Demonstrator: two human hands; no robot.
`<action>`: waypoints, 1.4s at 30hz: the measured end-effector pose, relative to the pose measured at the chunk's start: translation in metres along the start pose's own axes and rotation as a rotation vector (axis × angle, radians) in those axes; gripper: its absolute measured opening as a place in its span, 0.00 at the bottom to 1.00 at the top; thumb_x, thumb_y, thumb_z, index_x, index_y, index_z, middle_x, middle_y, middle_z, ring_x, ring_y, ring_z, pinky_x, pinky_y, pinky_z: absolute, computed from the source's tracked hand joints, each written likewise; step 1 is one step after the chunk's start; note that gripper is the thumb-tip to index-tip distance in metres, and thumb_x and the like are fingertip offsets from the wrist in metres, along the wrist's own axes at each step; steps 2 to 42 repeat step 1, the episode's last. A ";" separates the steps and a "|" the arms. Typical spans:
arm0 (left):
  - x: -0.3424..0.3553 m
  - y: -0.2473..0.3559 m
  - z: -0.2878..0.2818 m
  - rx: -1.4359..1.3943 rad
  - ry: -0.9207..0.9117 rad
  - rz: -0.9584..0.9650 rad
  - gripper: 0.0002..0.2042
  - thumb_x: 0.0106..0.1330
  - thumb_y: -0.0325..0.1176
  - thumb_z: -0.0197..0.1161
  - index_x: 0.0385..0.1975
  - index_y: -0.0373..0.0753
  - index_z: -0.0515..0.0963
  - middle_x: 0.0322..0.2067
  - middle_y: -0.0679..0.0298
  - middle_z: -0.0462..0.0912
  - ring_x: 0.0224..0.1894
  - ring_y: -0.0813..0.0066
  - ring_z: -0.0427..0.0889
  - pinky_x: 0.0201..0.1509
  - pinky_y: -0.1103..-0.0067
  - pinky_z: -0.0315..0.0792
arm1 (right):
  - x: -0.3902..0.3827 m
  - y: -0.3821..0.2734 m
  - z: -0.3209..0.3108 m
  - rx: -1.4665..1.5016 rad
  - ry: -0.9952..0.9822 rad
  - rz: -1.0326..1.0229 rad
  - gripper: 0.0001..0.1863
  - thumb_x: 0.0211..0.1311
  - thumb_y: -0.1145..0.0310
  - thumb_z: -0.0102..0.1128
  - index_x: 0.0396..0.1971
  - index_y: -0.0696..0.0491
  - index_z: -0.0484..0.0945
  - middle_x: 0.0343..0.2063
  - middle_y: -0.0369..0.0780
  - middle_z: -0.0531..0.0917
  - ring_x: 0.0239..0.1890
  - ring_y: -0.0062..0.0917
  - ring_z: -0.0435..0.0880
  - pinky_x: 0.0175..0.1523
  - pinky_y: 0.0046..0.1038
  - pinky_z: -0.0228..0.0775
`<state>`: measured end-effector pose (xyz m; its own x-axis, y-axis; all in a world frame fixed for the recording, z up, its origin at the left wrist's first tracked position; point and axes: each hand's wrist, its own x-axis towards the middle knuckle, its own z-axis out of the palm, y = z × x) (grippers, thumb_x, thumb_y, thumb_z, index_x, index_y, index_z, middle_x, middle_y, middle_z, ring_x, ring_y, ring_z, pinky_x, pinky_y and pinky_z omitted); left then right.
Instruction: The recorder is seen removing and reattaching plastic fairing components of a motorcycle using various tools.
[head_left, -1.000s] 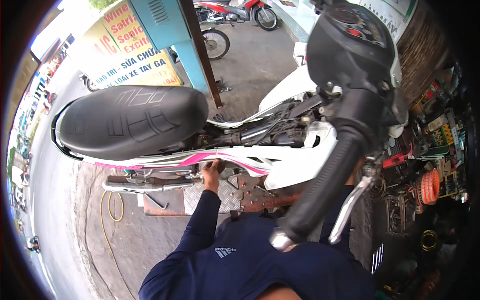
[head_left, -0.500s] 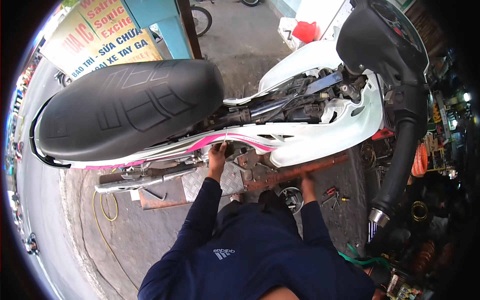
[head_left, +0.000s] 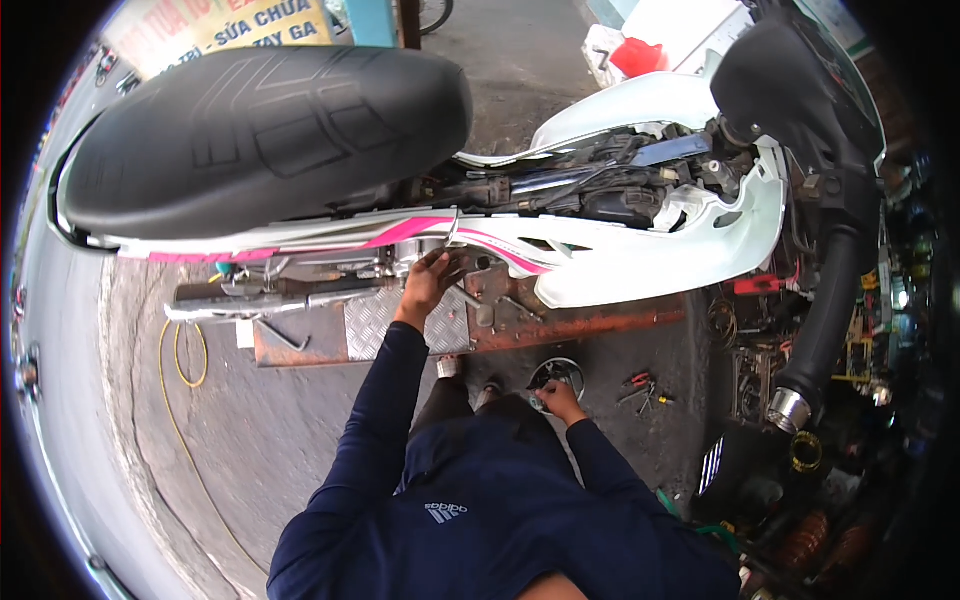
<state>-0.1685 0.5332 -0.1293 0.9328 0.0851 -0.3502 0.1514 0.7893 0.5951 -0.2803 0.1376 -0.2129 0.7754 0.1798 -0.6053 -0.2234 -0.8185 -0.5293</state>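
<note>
A motorcycle with a long black seat (head_left: pixel 270 140) and white side panels with a pink stripe (head_left: pixel 410 232) stretches across the view. Below the near panel's lower edge, by the metal engine parts, is my left hand (head_left: pixel 428 285); its fingers look stretched and slightly apart, with nothing visible in them. Closer to my body, my right hand (head_left: pixel 562 398) hovers at a round metal dish (head_left: pixel 572 370) on the ground, its fingers pinched together. Whatever they hold is too small to make out. Small dark items seem to lie in the dish.
Under the motorcycle runs a rusty orange platform (head_left: pixel 590 335) with a chequered metal plate (head_left: pixel 365 330). An L-shaped wrench (head_left: pixel 283 335) rests at its left end. Several hand tools (head_left: pixel 645 390) lie right of the dish. A yellow hose (head_left: pixel 185 440) curls at left; the handlebar grip (head_left: pixel 815 330) juts out.
My right hand has come back from beside the platform to the dish. My left hand has drawn slightly off the panel edge. The view has shifted, placing the motorcycle higher.
</note>
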 end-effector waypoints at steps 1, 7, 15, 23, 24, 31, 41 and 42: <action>0.001 0.001 -0.004 0.037 -0.008 0.017 0.14 0.69 0.30 0.53 0.51 0.34 0.70 0.50 0.55 0.77 0.53 0.59 0.77 0.55 0.63 0.74 | 0.002 0.002 0.002 -0.021 -0.055 -0.029 0.20 0.51 0.53 0.67 0.32 0.56 0.81 0.30 0.48 0.83 0.37 0.38 0.83 0.43 0.36 0.72; 0.001 0.001 -0.004 0.037 -0.008 0.017 0.14 0.69 0.30 0.53 0.51 0.34 0.70 0.50 0.55 0.77 0.53 0.59 0.77 0.55 0.63 0.74 | 0.002 0.002 0.002 -0.021 -0.055 -0.029 0.20 0.51 0.53 0.67 0.32 0.56 0.81 0.30 0.48 0.83 0.37 0.38 0.83 0.43 0.36 0.72; 0.001 0.001 -0.004 0.037 -0.008 0.017 0.14 0.69 0.30 0.53 0.51 0.34 0.70 0.50 0.55 0.77 0.53 0.59 0.77 0.55 0.63 0.74 | 0.002 0.002 0.002 -0.021 -0.055 -0.029 0.20 0.51 0.53 0.67 0.32 0.56 0.81 0.30 0.48 0.83 0.37 0.38 0.83 0.43 0.36 0.72; 0.001 0.001 -0.004 0.037 -0.008 0.017 0.14 0.69 0.30 0.53 0.51 0.34 0.70 0.50 0.55 0.77 0.53 0.59 0.77 0.55 0.63 0.74 | 0.002 0.002 0.002 -0.021 -0.055 -0.029 0.20 0.51 0.53 0.67 0.32 0.56 0.81 0.30 0.48 0.83 0.37 0.38 0.83 0.43 0.36 0.72; 0.001 0.001 -0.004 0.037 -0.008 0.017 0.14 0.69 0.30 0.53 0.51 0.34 0.70 0.50 0.55 0.77 0.53 0.59 0.77 0.55 0.63 0.74 | 0.002 0.002 0.002 -0.021 -0.055 -0.029 0.20 0.51 0.53 0.67 0.32 0.56 0.81 0.30 0.48 0.83 0.37 0.38 0.83 0.43 0.36 0.72; 0.001 0.001 -0.004 0.037 -0.008 0.017 0.14 0.69 0.30 0.53 0.51 0.34 0.70 0.50 0.55 0.77 0.53 0.59 0.77 0.55 0.63 0.74 | 0.002 0.002 0.002 -0.021 -0.055 -0.029 0.20 0.51 0.53 0.67 0.32 0.56 0.81 0.30 0.48 0.83 0.37 0.38 0.83 0.43 0.36 0.72; 0.001 0.001 -0.004 0.037 -0.008 0.017 0.14 0.69 0.30 0.53 0.51 0.34 0.70 0.50 0.55 0.77 0.53 0.59 0.77 0.55 0.63 0.74 | 0.002 0.002 0.002 -0.021 -0.055 -0.029 0.20 0.51 0.53 0.67 0.32 0.56 0.81 0.30 0.48 0.83 0.37 0.38 0.83 0.43 0.36 0.72; 0.001 0.001 -0.004 0.037 -0.008 0.017 0.14 0.69 0.30 0.53 0.51 0.34 0.70 0.50 0.55 0.77 0.53 0.59 0.77 0.55 0.63 0.74 | 0.002 0.002 0.002 -0.021 -0.055 -0.029 0.20 0.51 0.53 0.67 0.32 0.56 0.81 0.30 0.48 0.83 0.37 0.38 0.83 0.43 0.36 0.72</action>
